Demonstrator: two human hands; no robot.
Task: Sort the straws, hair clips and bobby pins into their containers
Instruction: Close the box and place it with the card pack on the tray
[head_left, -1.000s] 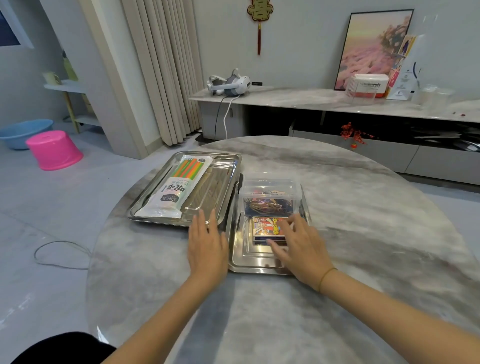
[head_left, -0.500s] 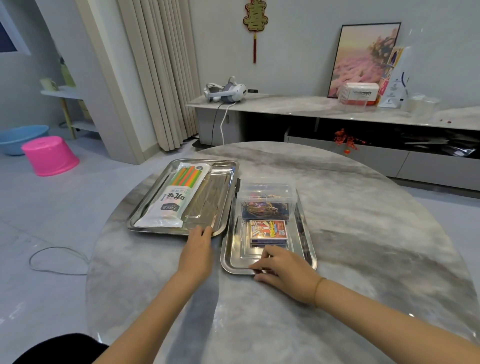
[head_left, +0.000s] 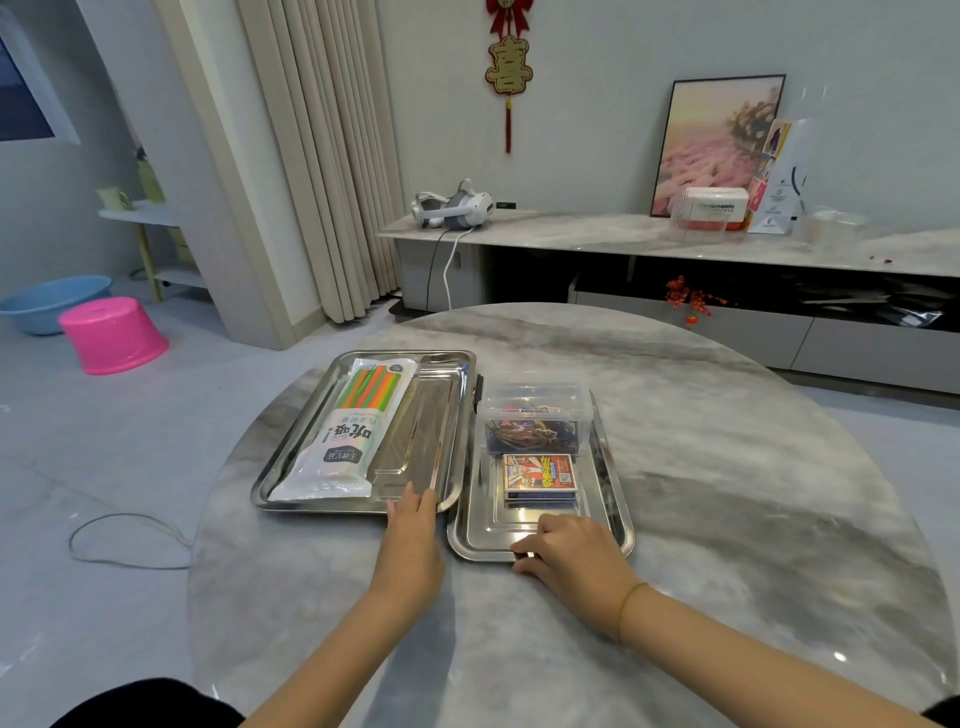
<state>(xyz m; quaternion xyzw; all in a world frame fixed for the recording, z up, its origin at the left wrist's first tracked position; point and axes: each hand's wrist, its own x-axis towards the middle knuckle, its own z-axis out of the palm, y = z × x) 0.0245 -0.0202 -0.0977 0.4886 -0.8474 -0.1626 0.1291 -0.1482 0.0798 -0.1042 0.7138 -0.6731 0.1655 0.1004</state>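
Note:
Two steel trays sit side by side on the marble table. The left tray (head_left: 447, 415) holds a white packet of coloured straws (head_left: 348, 431). On the right tray (head_left: 615, 514) stand a clear lidded box of hair clips (head_left: 535, 421) and, nearer me, a small printed red and blue box (head_left: 540, 475). My left hand (head_left: 413, 535) lies flat with straight fingertips touching the left tray's near right corner. My right hand (head_left: 569, 553) curls its fingers over the right tray's near rim and grips it.
The round table (head_left: 727, 493) is bare to the right and in front of the trays. Behind it runs a low cabinet (head_left: 675, 244) with a headset (head_left: 454, 208), a picture and boxes. A pink stool (head_left: 111, 335) and a cable (head_left: 124, 540) lie on the floor at left.
Both hands drew back toward me from over the trays. The right hand left the small printed box and took hold of the right tray's near rim. My view rose.

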